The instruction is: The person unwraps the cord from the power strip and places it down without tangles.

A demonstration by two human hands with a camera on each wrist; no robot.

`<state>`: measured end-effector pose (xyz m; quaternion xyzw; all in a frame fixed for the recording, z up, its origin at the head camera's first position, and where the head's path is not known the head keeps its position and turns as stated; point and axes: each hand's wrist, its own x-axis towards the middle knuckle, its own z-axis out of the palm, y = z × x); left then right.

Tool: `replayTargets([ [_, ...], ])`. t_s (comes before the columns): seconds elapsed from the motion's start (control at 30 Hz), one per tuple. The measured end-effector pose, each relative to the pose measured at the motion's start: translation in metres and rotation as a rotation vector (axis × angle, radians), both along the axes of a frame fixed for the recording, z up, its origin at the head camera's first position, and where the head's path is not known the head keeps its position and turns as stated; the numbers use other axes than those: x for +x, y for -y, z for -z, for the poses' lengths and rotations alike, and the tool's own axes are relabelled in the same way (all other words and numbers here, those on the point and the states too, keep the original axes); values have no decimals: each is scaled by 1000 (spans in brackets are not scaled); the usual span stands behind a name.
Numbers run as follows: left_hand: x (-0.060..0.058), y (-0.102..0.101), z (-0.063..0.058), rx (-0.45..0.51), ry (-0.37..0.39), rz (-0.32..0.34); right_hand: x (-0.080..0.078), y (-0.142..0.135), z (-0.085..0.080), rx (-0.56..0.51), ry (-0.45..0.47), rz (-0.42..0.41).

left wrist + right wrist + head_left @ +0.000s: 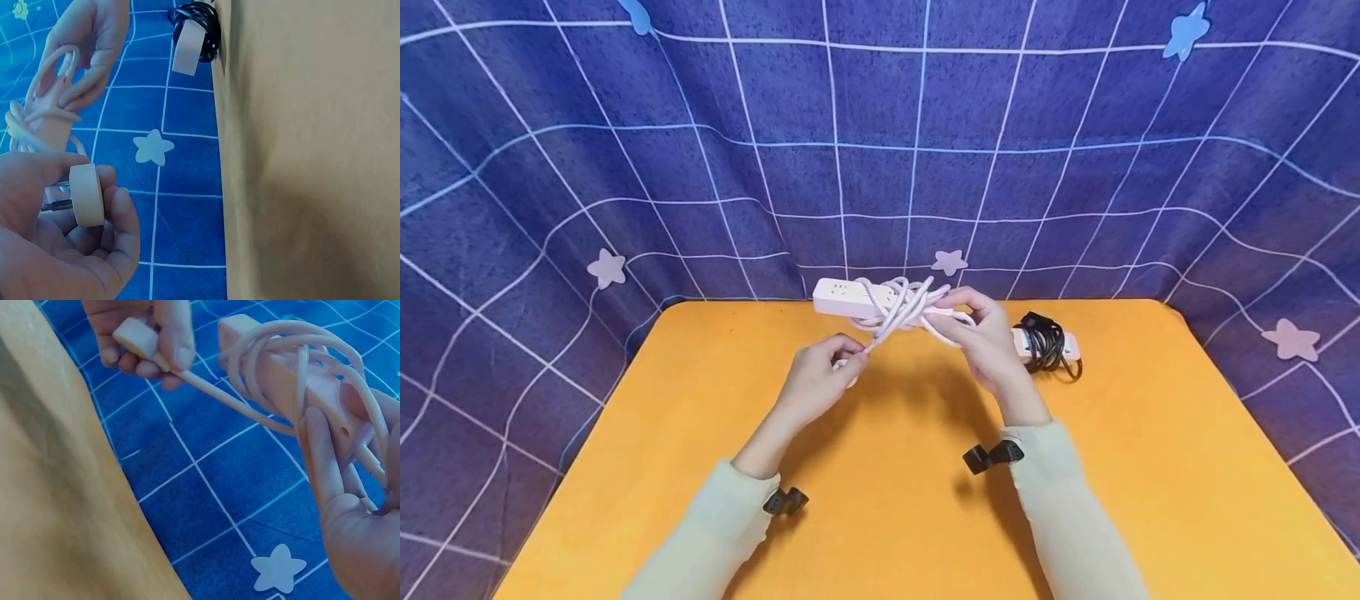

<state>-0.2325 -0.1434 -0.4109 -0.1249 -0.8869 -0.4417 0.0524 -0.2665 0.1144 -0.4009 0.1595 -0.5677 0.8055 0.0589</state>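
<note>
the white power strip (831,303) is held up above the orange counter (880,517), its pale cord (219,395) looped round it in several turns. the right hand (985,337) grips the strip's cord-exit end, seemingly to steady the bundle. the left hand (816,379) has its grip closed on the plug (87,195), probably to keep the straight run of cord under tension. a second power strip (1071,343), wrapped in black cord (1042,342), lies on the counter to the right, perhaps to leave working room.
</note>
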Motion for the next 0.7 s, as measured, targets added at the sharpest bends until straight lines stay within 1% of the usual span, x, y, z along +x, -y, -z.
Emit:
replayTargets([
  [0.1, -4, 2, 2, 1, -14, -7, -1, -3, 0, 13, -20, -26],
  [0.2, -6, 4, 4, 18, -13, -11, -1, -6, 1, 15, -21, -43],
  [0.4, -10, 8, 7, 58, 1, -19, 1, -8, 3, -28, -8, -66],
  [0.53, -13, 13, 5, 70, -8, -32, 3, -10, 2, -39, -7, -89],
  [0.7, -19, 23, -1, 43, -53, -53, 4, -17, 1, -25, -17, -104],
])
